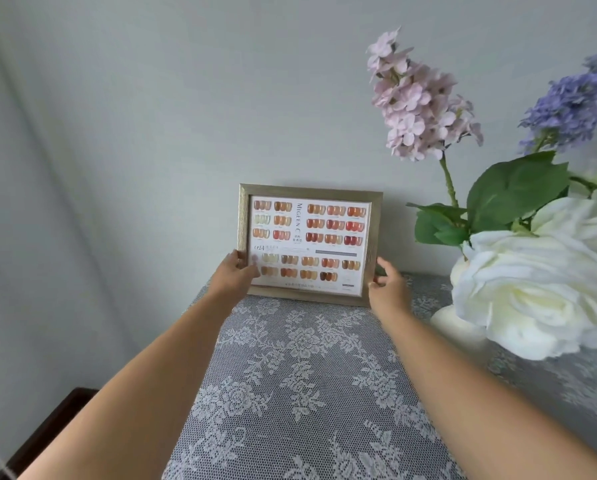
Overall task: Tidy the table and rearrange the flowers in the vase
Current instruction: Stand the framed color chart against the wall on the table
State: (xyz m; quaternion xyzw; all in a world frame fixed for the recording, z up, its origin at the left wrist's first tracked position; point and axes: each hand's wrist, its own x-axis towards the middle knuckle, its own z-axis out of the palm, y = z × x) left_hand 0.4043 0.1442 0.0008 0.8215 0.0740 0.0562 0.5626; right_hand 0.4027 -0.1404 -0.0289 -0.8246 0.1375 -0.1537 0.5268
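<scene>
Left hand (233, 271) and right hand (387, 284) grip the picture frame (309, 242) by its lower corners, upright at the worktop (300, 375) rear edge.

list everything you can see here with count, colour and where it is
picture frame: one, grey-brown wood, holding a nail colour chart, standing at the table's far edge against the wall
lace tablecloth: one, grey with white floral pattern, covering the table
pink flower spike: one, pale pink, upper right, on a green stem
purple flower spike: one, blue-purple, far right
white roses: at least two, cream white, right edge
green leaves: several, below the spikes
vase: one, white, mostly hidden behind the rose
wall: pale grey, behind
left hand: gripping the frame's lower left edge
right hand: at the frame's lower right corner
</scene>
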